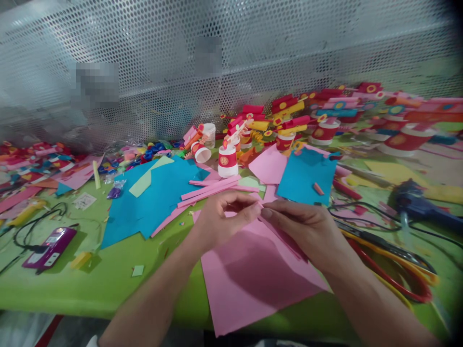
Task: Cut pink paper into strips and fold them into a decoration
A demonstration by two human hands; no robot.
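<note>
One pink paper strip (285, 239), narrow, slanting; left hand (224, 214), right hand (306, 221) pinching far end between closed fingertips.

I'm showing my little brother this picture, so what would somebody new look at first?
Probably the bright paper models on cups, crowded at the back right before the mesh wall. Next, the left hand and right hand, close together in the middle, holding pink paper. The big blue sheet left of the hands stands out too, against the green table.
</note>
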